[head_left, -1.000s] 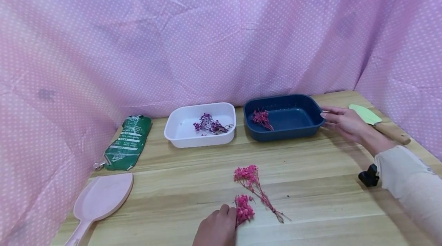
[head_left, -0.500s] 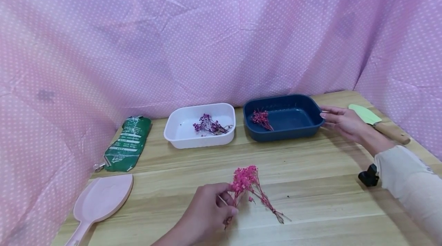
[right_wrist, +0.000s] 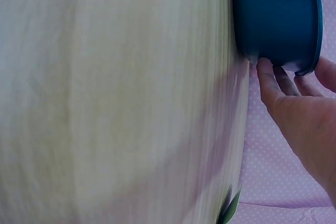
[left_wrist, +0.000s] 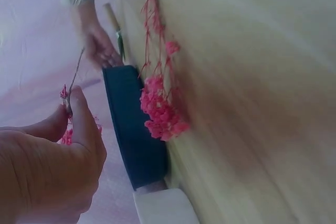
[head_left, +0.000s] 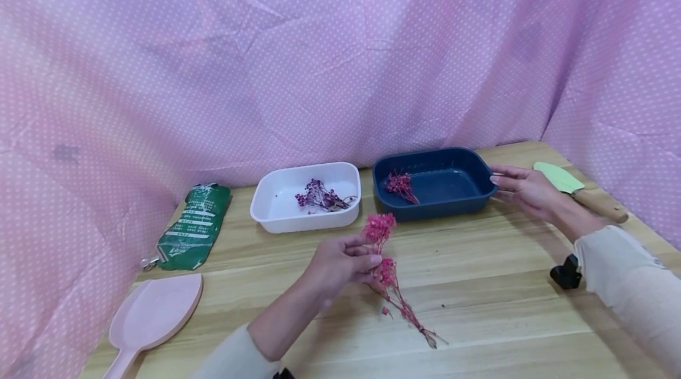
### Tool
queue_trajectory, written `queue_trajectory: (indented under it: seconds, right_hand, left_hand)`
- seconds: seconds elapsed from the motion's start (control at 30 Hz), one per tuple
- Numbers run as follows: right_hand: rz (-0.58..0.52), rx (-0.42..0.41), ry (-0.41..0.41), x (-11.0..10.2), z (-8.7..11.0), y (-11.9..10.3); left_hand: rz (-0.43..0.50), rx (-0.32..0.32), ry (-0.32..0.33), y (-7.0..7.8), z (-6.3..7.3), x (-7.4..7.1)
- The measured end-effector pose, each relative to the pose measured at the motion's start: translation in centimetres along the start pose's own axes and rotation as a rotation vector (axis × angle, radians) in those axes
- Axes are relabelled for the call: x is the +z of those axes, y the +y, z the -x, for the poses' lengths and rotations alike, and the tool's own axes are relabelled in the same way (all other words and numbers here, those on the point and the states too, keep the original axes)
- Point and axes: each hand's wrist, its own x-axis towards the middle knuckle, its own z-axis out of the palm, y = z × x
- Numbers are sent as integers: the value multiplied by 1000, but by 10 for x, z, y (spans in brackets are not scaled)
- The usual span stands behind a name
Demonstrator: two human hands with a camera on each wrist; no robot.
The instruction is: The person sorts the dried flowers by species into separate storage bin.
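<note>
My left hand [head_left: 337,263] pinches the stem of a pink dried flower sprig [head_left: 379,228] between thumb and fingers, raised above the table. Below it lies a second pink dried flower sprig [head_left: 405,310], its blooms partly behind the held one in the head view. My right hand [head_left: 524,190] rests its fairly straight fingertips on the right end of a dark blue rectangular tub [head_left: 436,210]; the right wrist view shows its fingers [right_wrist: 269,80] against the tub's outer wall. Inside that tub is a reddish-pink sprig [head_left: 400,185].
Left of the blue tub stands a white tub [head_left: 305,225] with a purple dried sprig [head_left: 321,197]. A green packet [head_left: 195,225] and a pink scoop [head_left: 156,311] lie at the left. A green-bladed trowel [head_left: 598,204] lies beyond my right hand. Polka-dot cloth [head_left: 319,60] hangs behind.
My left hand has lifted one pink sprig off the table and moved it forward, toward the tubs. My right hand has stayed at the blue tub's end.
</note>
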Motion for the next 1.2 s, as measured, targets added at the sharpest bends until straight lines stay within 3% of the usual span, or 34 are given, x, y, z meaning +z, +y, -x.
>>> queue_trajectory:
  seconds: [0.23, 0.43, 0.63, 0.8, 1.0, 1.2]
  right_hand:
    - [4, -2, -2, 0, 1, 0]
    - [-7, -2, 1, 2, 1, -1]
    - [6, -10, -4, 1, 1, 0]
    - [-3, 4, -2, -1, 0, 1]
    - [-9, -4, -4, 0, 0, 0]
    - [-3, -8, -2, 0, 0, 0]
  left_hand:
    - [152, 32, -17, 18, -35, 22]
    - [274, 47, 40, 35, -64, 44]
    - [336, 72, 121, 42, -100, 52]
    - [341, 81, 151, 41, -120, 54]
    - [342, 32, 117, 38, -133, 59]
    - [355, 18, 107, 40, -128, 59]
